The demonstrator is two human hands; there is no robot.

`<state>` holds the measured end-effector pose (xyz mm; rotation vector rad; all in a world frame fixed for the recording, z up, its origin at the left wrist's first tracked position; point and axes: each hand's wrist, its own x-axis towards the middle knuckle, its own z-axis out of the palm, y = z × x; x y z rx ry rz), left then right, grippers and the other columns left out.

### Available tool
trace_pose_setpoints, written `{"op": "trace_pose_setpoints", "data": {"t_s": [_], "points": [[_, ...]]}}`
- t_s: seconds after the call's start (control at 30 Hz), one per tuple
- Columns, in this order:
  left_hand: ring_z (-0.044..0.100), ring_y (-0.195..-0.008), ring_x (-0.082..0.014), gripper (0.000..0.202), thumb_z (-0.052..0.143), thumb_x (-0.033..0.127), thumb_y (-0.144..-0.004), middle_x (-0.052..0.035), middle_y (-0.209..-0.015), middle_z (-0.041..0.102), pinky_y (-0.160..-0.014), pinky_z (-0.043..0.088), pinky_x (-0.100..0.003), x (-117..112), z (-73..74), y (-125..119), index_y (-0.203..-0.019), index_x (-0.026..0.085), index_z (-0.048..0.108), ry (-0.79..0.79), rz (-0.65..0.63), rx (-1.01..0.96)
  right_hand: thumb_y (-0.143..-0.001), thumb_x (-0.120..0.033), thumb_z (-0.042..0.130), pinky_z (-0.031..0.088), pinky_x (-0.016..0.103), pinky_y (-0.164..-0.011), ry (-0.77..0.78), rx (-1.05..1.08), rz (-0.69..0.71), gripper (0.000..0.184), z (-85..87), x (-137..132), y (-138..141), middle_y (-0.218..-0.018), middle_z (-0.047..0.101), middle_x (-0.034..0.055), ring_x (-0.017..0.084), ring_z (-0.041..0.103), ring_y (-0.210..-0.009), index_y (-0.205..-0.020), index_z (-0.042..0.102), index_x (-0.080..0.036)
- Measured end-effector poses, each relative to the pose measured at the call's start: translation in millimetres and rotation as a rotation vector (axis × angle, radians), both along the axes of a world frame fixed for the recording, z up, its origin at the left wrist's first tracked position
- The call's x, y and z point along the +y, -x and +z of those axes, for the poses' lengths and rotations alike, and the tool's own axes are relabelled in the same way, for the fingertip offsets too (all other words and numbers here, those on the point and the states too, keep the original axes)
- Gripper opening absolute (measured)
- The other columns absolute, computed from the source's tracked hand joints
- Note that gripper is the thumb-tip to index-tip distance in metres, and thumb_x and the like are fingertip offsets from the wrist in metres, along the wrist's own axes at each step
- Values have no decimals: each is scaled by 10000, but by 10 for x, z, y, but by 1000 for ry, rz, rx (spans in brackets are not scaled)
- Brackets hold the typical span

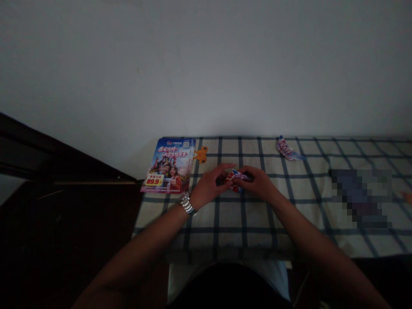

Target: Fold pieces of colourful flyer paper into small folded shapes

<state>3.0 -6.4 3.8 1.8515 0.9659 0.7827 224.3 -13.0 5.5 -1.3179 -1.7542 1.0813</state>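
Both my hands are over the checked tablecloth, closed on a small folded paper flyer [237, 176] printed in red, white and blue. My left hand [210, 185], with a metal watch [187, 204] on its wrist, pinches the flyer's left end between thumb and fingers. On the other side my right hand [258, 182] grips the right part, its fingers partly hiding the paper. A stack of flat flyers [169, 165] with a blue and pink print lies left of my hands. Farther back on the right sits another folded or twisted flyer [285, 148].
An orange bear-shaped item [201, 155] touches the stack's right side. A pixelated dark object [360, 197] is on the checked tablecloth [264, 227] at right. Part of another person's hand [407, 197] shows at the right edge. A pale wall [206, 77] stands behind the table.
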Motion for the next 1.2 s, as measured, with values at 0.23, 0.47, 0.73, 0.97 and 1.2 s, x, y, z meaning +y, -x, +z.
{"op": "trace_pose_setpoints", "data": {"t_s": [0.23,0.47,0.73,0.97,1.2], "points": [[703,-941,-184,416,655,322,-946,-37,-1044,718,-883,565,-324,24,-6,9,-1346,247,571,-30,23,-75,-816,-478,763,442,275,-599,-15,42,-100,281,7,35,-34,-765,699,4,167,589,-665,-878,699,-212],[665,-831,-162,377,656,300,-946,-9,-904,669,-803,550,-294,63,-54,16,-1312,241,586,0,47,-102,-812,-457,776,430,271,-589,-3,90,-94,267,-10,42,-28,-748,674,-3,158,571,-655,-864,691,-210],[679,-811,-164,402,702,335,-923,9,-869,663,-811,568,-312,70,-34,46,-1291,240,571,55,38,-162,-810,-447,771,417,257,-572,13,60,-70,272,36,39,-12,-751,664,-11,143,552,-640,-883,679,-202],[714,-843,-178,378,716,368,-914,-2,-898,721,-831,584,-326,86,-60,28,-1245,231,595,62,105,-139,-830,-462,748,407,257,-566,-29,18,-94,271,25,41,-31,-750,669,-4,145,550,-637,-891,698,-203],[679,-813,-166,214,647,408,-952,-19,-914,722,-747,535,-284,84,-15,29,-981,198,677,-24,152,-13,-823,-468,765,403,249,-543,-33,43,-155,279,1,66,-68,-733,671,-10,132,537,-595,-887,697,-204]]}}
